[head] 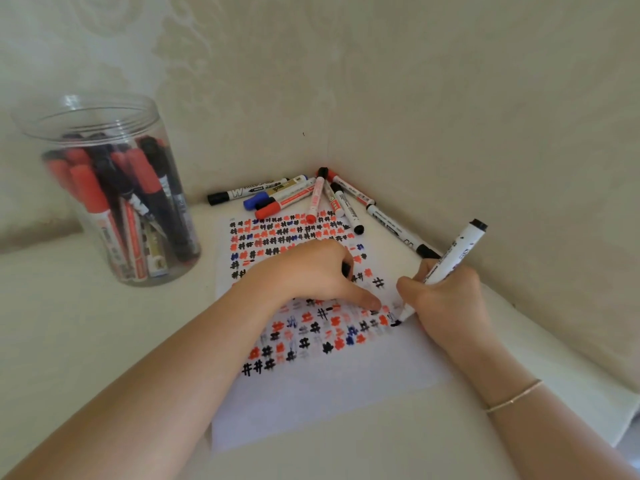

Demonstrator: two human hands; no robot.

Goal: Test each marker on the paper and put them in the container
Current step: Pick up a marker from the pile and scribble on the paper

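Observation:
A white sheet of paper (311, 393) lies on the table, covered with red, black and blue hash marks. My right hand (446, 299) grips a white marker with a black end (457, 254), its black tip touching the paper at the right end of a row. My left hand (311, 271) presses flat on the paper's middle, thumb stretched toward the tip, with a small black cap (346, 268) tucked in its fingers. A clear plastic jar (114, 188) at the left holds several red and black markers. Several loose markers (298, 195) lie piled beyond the paper in the corner.
Cream patterned walls meet in a corner right behind the marker pile. One long black-capped marker (401, 233) lies along the right wall. The table's right edge (616, 420) drops off near my right forearm. A thin bracelet (512, 398) circles my right wrist.

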